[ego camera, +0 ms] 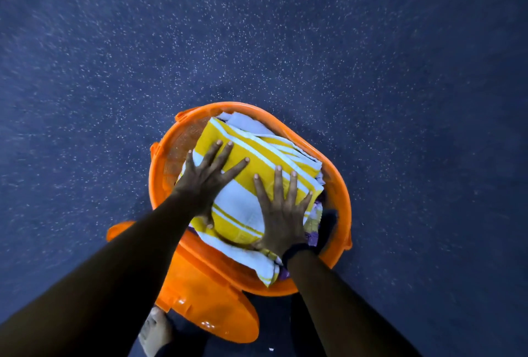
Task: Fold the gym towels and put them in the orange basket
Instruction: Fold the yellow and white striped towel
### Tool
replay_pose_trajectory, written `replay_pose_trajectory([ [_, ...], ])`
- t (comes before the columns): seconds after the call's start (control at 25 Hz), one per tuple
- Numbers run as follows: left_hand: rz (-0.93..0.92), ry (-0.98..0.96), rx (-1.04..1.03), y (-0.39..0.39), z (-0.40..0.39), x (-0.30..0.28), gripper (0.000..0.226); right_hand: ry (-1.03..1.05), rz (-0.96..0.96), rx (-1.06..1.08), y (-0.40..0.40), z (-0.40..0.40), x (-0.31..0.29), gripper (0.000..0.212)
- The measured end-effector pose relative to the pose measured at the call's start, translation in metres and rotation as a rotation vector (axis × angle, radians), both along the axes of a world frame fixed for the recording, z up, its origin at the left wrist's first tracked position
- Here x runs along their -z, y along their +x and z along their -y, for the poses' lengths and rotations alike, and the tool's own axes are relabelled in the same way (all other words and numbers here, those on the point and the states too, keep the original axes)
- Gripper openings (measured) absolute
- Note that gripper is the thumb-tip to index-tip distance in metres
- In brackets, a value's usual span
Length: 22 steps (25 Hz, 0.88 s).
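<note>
A dark blue speckled floor (371,70) is filling the head view, and an orange basket (341,185) is sitting on it just below centre, with an orange lid (205,293) lying against its rim at about 7 o'clock. Inside the basket, a folded yellow-and-white striped towel (257,156) is lying on top of a stack, its far corner reaching toward 11 o'clock; white cloth is showing beneath it at 12 o'clock and a purple edge (313,238) at 4 o'clock. Two bare hands are pressing flat on the top towel, fingers straight and spread, gripping nothing: the left hand (205,182) is resting at the towel's 9 o'clock side, the right hand (281,213) at its 5 o'clock side, a dark band at that wrist. A bare foot (154,331) is showing at 7 o'clock near the frame's bottom edge. The towel is looking soft, light and limp, likely to sag and unfold if lifted by one corner; taking hold along the folded edges with both hands, or pressing from above as here, seems the safer way to keep the fold intact.
</note>
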<state>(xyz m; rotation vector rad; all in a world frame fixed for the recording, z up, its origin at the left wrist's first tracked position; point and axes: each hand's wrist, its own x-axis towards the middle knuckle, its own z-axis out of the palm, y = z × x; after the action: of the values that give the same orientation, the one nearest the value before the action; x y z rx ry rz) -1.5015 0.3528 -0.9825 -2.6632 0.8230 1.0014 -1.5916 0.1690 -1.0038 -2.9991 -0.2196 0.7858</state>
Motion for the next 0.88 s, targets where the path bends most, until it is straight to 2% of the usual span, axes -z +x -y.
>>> replay_pose_trajectory([
  [0.12, -0.003, 0.062, 0.018, 0.010, -0.005, 0.031, 0.168, -0.035, -0.016, 0.011, 0.006, -0.005, 0.022, 0.146],
  [0.32, 0.000, 0.010, 0.032, 0.018, -0.015, 0.050, 0.171, -0.067, -0.026, -0.022, 0.010, -0.009, 0.034, 0.147],
  [0.48, 0.014, 0.025, 0.030, 0.010, -0.011, 0.019, 0.166, -0.079, -0.104, -0.012, 0.010, -0.009, 0.011, 0.158],
  [0.56, 0.011, 0.035, 0.059, 0.006, -0.012, -0.010, 0.156, -0.073, -0.148, -0.017, 0.007, -0.004, -0.014, 0.158],
  [0.68, 0.068, 0.002, 0.014, 0.001, -0.020, -0.053, 0.137, 0.029, -0.167, -0.020, 0.010, 0.007, -0.055, 0.130],
  [0.76, 0.118, -0.088, -0.130, 0.001, -0.028, -0.089, 0.127, 0.094, -0.097, 0.044, 0.017, 0.011, -0.092, 0.111],
  [0.88, 0.169, -0.218, -0.373, -0.001, -0.044, -0.146, 0.115, 0.115, 0.045, 0.095, 0.032, 0.014, -0.149, 0.102],
])
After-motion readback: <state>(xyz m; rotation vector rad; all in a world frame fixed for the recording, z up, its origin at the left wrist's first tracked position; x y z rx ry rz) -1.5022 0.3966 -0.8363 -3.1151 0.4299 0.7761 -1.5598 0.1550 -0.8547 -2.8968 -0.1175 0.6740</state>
